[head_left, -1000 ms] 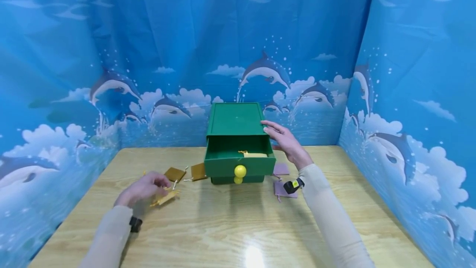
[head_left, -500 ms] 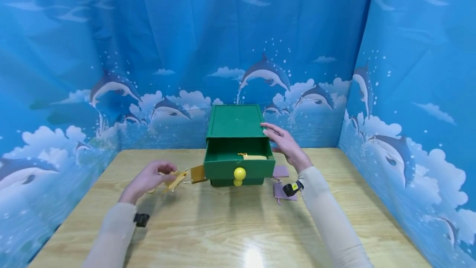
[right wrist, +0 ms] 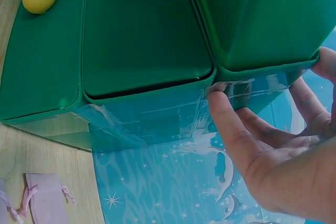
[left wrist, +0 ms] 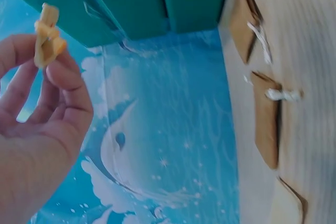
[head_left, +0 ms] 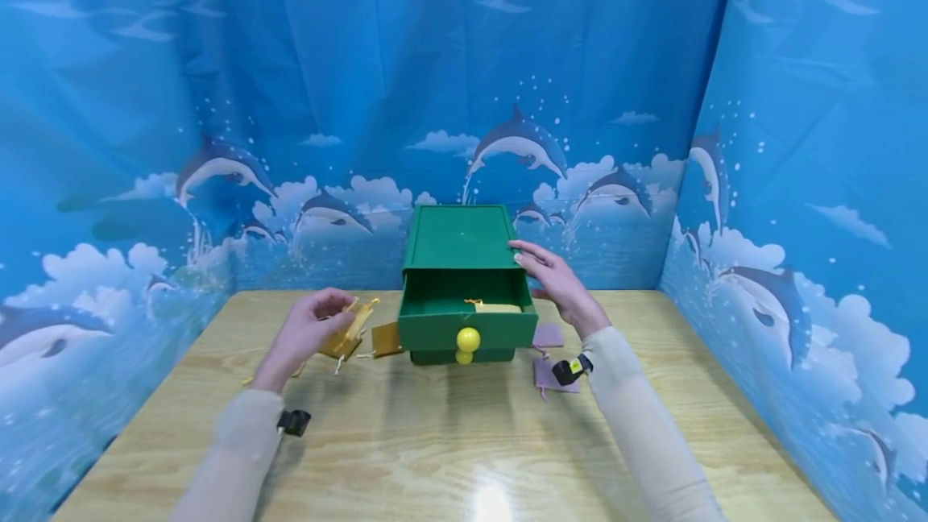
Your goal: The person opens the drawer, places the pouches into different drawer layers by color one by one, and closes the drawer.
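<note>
Yellow pouch (left wrist: pixel 48 32) in left hand's (head_left: pixel 308 329) grip, clear of drawer edge (head_left: pixel 403 332), right hand (head_left: pixel 561 284) unclenched against green cabinet (head_left: pixel 460 236)

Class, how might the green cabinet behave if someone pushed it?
The green cabinet may tip forward, since its top drawer sticks out. It looks thin-walled, so probably light for its size. Its shiny side, where the right hand touches, might be slippery.

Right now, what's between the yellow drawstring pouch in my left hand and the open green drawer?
In the head view, a brown drawstring pouch lies on the wooden table between them.
</note>
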`<state>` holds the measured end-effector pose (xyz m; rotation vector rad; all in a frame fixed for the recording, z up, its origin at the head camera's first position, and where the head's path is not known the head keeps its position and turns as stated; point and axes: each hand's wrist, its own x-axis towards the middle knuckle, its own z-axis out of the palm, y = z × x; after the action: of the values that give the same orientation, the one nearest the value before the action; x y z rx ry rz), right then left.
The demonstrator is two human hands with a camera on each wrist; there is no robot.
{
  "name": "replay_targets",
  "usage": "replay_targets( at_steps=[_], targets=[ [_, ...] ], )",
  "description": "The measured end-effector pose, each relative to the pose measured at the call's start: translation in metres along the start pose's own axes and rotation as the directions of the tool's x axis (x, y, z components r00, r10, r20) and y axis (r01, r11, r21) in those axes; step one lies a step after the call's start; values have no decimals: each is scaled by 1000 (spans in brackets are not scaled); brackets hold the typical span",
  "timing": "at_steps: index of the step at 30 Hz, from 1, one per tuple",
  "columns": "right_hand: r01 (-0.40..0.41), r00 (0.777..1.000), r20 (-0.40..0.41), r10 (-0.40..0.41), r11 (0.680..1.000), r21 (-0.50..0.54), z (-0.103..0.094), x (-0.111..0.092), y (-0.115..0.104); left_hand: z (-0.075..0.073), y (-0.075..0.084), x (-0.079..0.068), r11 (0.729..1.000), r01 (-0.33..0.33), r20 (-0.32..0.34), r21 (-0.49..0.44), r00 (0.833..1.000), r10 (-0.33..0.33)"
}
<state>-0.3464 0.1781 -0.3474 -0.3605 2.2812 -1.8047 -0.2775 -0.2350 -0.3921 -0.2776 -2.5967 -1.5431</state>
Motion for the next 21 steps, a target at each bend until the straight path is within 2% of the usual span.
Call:
replay_targets(
  at_steps=[5, 11, 21],
  targets=[
    [0, 1000, -1, 0, 1000, 6, 1, -1, -2, 6, 11, 1, 999, -26, -96, -48, 995, 21],
    [6, 1000, -6, -6, 1000, 13, 1, -1, -1, 15, 23, 3, 990, -78, -190, -114, 980, 55],
    [0, 1000, -24, 1, 1000, 12, 3, -2, -1, 25, 48, -2, 969, -184, -237, -168, 961, 142]
  ],
)
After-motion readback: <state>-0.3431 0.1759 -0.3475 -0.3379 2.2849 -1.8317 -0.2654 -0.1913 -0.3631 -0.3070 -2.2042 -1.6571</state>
